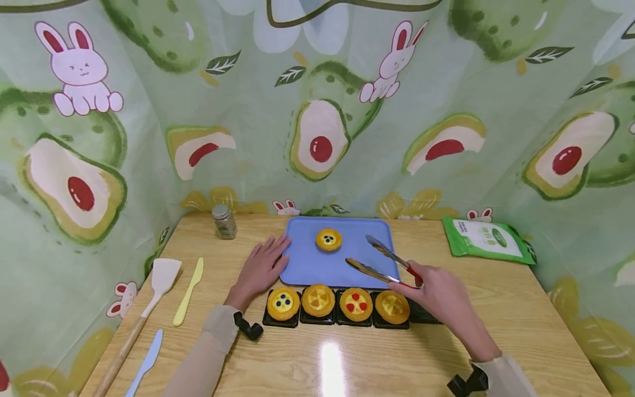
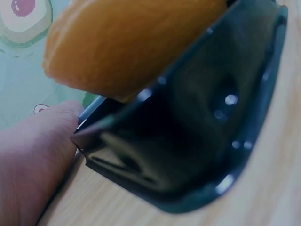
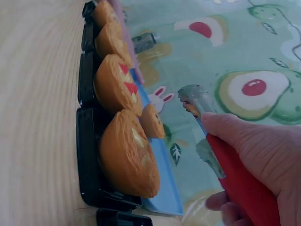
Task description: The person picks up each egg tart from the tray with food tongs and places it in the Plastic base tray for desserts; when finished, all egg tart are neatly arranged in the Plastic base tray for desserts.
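My right hand [image 1: 440, 292] grips red-handled metal tongs [image 1: 371, 270], whose arms are spread over the right part of a blue tray [image 1: 302, 270]. One egg tart [image 1: 328, 240] with dark blue dots lies on the tray, left of the tong tips. With fingers extended, my left hand [image 1: 260, 268] rests at the tray's left edge. In front stands a row of black plastic holders with tarts: a blue-dotted tart [image 1: 283, 304], a tart with pale wedges [image 1: 318, 300], a red-topped tart [image 1: 356, 304] and a yellow-topped tart [image 1: 392, 307]. Another black holder [image 1: 421, 312] is partly hidden below my right hand.
On the left lie a white spatula [image 1: 165, 275] with a wooden handle, a yellow knife [image 1: 189, 292] and a blue knife [image 1: 149, 358]. A small lidded jar [image 1: 225, 221] stands at the back left. A green-white packet [image 1: 488, 241] lies back right, before the patterned cloth [image 1: 258, 138].
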`<state>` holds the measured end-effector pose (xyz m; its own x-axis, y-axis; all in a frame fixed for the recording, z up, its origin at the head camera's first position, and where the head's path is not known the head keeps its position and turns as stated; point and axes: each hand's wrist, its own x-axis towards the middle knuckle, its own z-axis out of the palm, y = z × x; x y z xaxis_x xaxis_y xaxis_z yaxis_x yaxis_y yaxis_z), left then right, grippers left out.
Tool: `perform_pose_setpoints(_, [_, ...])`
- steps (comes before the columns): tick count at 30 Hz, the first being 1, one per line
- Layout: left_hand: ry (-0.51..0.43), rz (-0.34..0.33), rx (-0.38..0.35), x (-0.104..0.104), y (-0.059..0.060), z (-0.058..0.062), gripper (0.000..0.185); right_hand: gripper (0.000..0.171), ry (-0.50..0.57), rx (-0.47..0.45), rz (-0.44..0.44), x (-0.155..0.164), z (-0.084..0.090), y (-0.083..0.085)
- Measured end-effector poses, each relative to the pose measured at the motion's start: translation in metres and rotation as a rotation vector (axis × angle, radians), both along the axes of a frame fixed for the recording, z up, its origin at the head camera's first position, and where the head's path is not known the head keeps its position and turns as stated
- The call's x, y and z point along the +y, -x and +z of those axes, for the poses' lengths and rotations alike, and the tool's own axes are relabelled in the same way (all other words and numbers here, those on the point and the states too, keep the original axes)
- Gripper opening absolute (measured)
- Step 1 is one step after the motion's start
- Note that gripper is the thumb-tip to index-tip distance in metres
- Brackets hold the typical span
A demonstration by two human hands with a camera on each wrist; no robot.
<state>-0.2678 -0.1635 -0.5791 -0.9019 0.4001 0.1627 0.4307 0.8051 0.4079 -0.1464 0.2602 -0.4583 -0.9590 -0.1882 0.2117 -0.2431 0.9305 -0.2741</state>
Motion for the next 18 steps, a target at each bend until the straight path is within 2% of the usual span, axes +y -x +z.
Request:
perform_pose_setpoints(4, [-0.011, 0.000, 0.011, 0.000, 0.000, -0.001, 0.058, 0.055, -0.021, 0.028, 0.064, -0.004, -0.004, 0.022])
perform_pose_setpoints(11, [0.002, -0.011, 0.012, -0.001, -0.001, -0.002, 0.059, 0.053, -0.010, -0.073, 0.161, -0.016, -0.010, 0.054])
perform_pose_setpoints(18, [0.004, 0.002, 0.009, -0.001, -0.001, -0.001, 0.058, 0.056, -0.069, -0.037, 0.231, -0.027, -0.018, 0.082])
